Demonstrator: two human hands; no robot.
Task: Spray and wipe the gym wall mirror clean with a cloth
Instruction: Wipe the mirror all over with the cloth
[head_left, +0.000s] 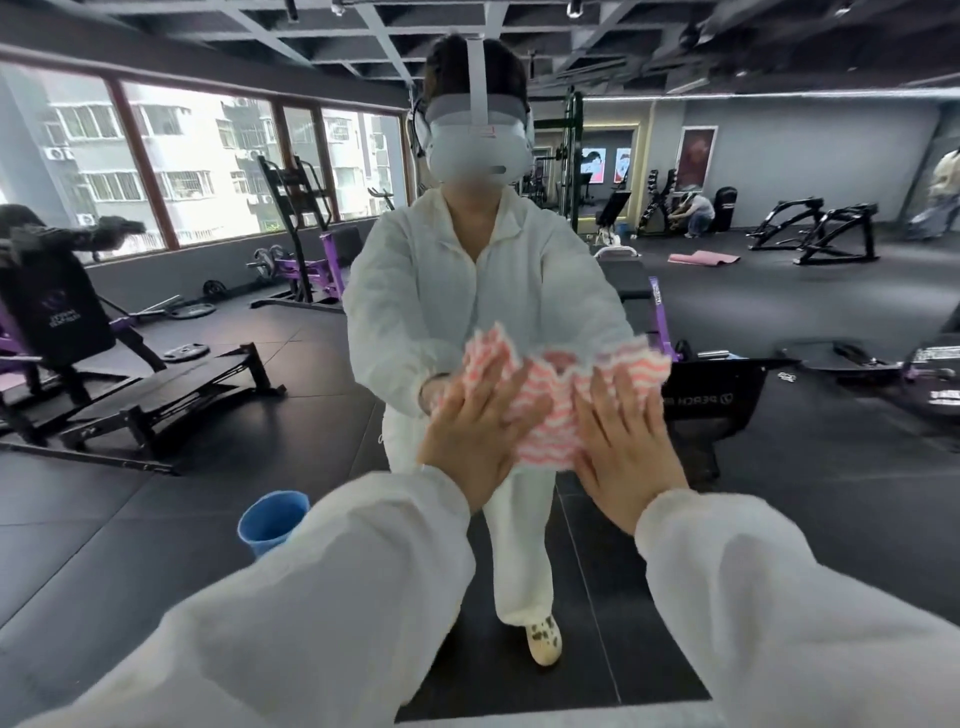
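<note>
**At the mirror face: two flat palms on one cloth**

Against the gym wall mirror (779, 441), which fills almost the whole view, a pink-and-white striped cloth (550, 415) lies spread and slightly rumpled on the glass, a little below the middle of the frame. Both hands press it there. Left hand (475, 436): fingers straight and fanned, palm flat on the cloth's left part, with its heel and outer edge past the cloth's border. Right hand (623, 447): fingers likewise straight, laid flat over the cloth's right part. Neither hand curls round the fabric or pinches it; both are open and hold the cloth to the glass by pressure alone. White sleeves (363, 597) cover both forearms to the wrist and run back toward the lower corners of the frame.

Reflected in the glass: the person in white clothing with a head-worn camera rig, arms stretched forward to meet the real hands at the cloth. Lower left of the hands, a blue bucket (272, 522) stands on the dark floor mats; whether it is seen directly or by reflection cannot be told. Further reflections show black and purple weight benches (130, 395) at left, a row of windows (208, 171) behind them, and a pink mat (704, 258) lying on the floor at right.
</note>
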